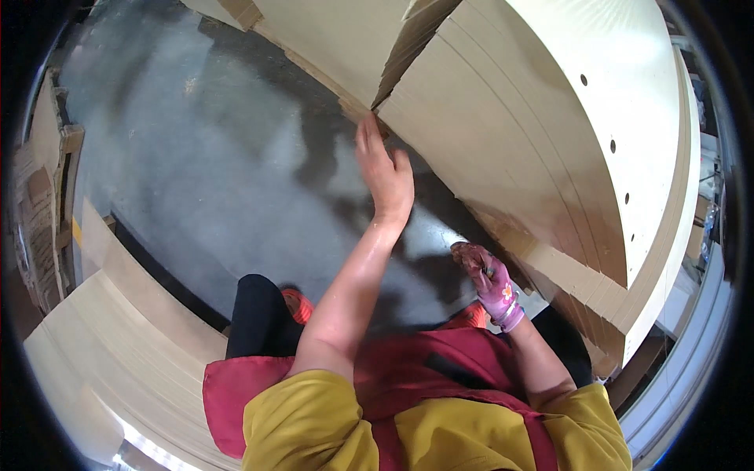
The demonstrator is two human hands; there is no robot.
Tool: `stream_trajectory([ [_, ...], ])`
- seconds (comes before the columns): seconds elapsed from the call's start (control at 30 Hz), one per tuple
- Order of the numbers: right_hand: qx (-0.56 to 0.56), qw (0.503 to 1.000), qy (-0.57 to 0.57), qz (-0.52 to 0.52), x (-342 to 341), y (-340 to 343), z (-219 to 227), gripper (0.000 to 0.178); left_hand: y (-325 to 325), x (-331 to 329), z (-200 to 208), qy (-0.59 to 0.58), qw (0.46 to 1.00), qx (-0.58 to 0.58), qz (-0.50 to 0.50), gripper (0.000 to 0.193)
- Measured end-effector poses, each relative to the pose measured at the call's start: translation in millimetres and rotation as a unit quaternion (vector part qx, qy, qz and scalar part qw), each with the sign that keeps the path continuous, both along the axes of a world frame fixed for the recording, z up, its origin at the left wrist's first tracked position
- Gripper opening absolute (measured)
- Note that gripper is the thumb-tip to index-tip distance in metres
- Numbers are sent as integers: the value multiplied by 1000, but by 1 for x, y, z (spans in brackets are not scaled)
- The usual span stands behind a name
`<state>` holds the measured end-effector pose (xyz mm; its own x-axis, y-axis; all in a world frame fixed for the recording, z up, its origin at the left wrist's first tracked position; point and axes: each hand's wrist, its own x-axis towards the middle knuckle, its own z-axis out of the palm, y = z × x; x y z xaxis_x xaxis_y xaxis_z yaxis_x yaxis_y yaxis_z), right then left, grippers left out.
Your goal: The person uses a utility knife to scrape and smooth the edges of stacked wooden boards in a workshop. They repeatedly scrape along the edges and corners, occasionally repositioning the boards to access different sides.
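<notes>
My left hand is bare and open, its fingers stretched forward. The fingertips reach the lower corner of a tall stack of pale boards, by the gap between it and the stack beyond; whether they touch is hard to tell. On my right hand is a purple glove with a flower print and dark, stained-looking fingers. Those fingers are curled together near the lower edge of the same boards, and anything inside them is hidden. The outermost board has a row of round holes.
Another stack of pale panels stands at the far side. Beside my left leg lie more stacked boards, with a wooden pallet farther left. Grey floor lies between the stacks. Brown cardboard edges the right stack.
</notes>
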<state>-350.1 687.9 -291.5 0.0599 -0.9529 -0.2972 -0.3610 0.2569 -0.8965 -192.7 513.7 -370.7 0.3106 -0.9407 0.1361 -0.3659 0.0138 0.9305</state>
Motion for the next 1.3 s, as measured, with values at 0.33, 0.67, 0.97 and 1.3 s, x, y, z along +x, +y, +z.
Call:
stream_trajectory([
  [0.33, -13, 999, 14, 44, -6, -15, -6, 22, -5, 9, -2, -80, 997, -8, 0, 52],
  [0.67, -57, 988, 129, 61, 0, -51, -8, 27, -11, 20, 9, -105, 993, 14, -59, 42],
  [0.97, 4, 994, 95, 61, 17, -74, -44, 24, -17, 27, 4, 5, 997, 53, -62, 37],
  [1.3, 96, 836, -425, -335, 57, -48, -63, 40, -26, 66, 3, 65, 969, 129, -198, 29],
])
